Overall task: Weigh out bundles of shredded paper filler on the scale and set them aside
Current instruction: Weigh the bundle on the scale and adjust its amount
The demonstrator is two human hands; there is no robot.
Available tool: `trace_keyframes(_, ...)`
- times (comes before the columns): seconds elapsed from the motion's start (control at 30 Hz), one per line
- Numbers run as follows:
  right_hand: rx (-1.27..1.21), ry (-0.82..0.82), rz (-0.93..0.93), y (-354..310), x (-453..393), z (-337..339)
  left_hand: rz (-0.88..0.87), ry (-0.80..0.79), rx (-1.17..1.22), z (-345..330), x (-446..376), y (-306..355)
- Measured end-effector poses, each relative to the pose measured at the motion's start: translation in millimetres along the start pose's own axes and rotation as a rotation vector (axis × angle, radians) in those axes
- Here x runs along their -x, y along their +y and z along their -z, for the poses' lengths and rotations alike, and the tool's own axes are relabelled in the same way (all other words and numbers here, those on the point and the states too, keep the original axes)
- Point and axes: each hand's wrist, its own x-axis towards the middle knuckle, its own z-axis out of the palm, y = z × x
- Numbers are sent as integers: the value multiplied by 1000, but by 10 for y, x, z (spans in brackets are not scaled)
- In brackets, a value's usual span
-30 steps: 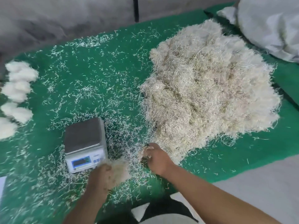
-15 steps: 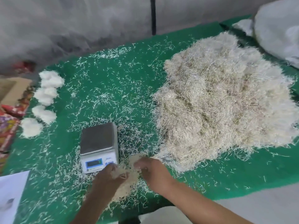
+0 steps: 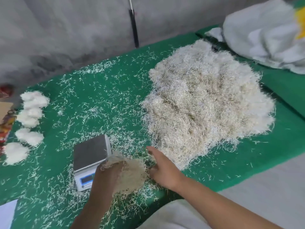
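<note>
The left hand held a bundle of shredded paper, fingers curled round it, just beside the near right corner of the scale. The scale sat near the front edge of the green mat, its steel pan bare and its display facing the person; the reading was too blurred to make out. The right hand lay to the right of the bundle, fingers straight and spread, the tips reaching toward the near edge of the large pile. Whether it held any strands could not be determined. The pile occupied the right half of the mat. Four white bundles lay in a row along the left edge, well apart from the scale. Loose strands were scattered across the mat. A white sack lay at the far right corner.
</note>
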Motion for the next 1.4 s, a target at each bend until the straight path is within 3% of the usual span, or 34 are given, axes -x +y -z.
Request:
trace_keyframes(0.13, 159, -96, -81, 151, -94, 57, -60, 50, 129, 150, 168, 205)
trace_keyframes(0.23, 175, -17, -113, 199, -130, 78, 22, 116, 368, 288, 222, 425)
trace_keyframes(0.3, 167, 16, -130, 241, -129, 121, -60, 101, 454, 363, 322, 596)
trace_keyframes(0.37, 176, 39, -169, 302, -118, 172, -168, 197, 364, 384, 431, 675)
trace_keyframes(0.43, 112, 86, -189, 320, -111, 228, -126, 277, 415, 397, 463, 677)
trace_keyframes(0.53, -136, 124, -133, 42, -127, 274, -131, 339, 455, 344, 471, 682)
trace_keyframes(0.7, -970, -191, -121, -893, -33, 276, -166, 332, 404, 139, 453, 956)
trace_keyframes(0.77, -1119, -328, -137, -1182, 24, 242, -276, 367, 407, -13, 403, 1031)
trace_keyframes(0.8, -1166, -312, -160, -1342, 64, 219, -323, 335, 396, -123, 398, 1072)
trace_keyframes(0.87, -1219, -247, -135, -1623, 119, 176, -434, 307, 183, -333, 422, 1084)
trace_keyframes(0.93, -1365, -318, -167, -1683, 94, 154, -581, 443, -292, -415, 369, 1021)
trace_keyframes(1.0, -1483, -347, -246, -1658, 125, 176, -624, 498, -539, -434, 291, 979)
trace_keyframes(1.13, -1276, -47, -178, -1564, 161, 220, -689, 415, -766, -514, 258, 861)
trace_keyframes(1.2, -1262, 77, -176, -1550, 155, 317, -662, 231, -574, -586, 283, 789)
trace_keyframes(1.27, -1156, 192, -229, -1459, 54, 469, -504, 52, -238, -620, 319, 757)
trace_keyframes(1.4, -1104, 212, -291, -1362, -22, 681, -48, -20, 394, -494, 246, 719)
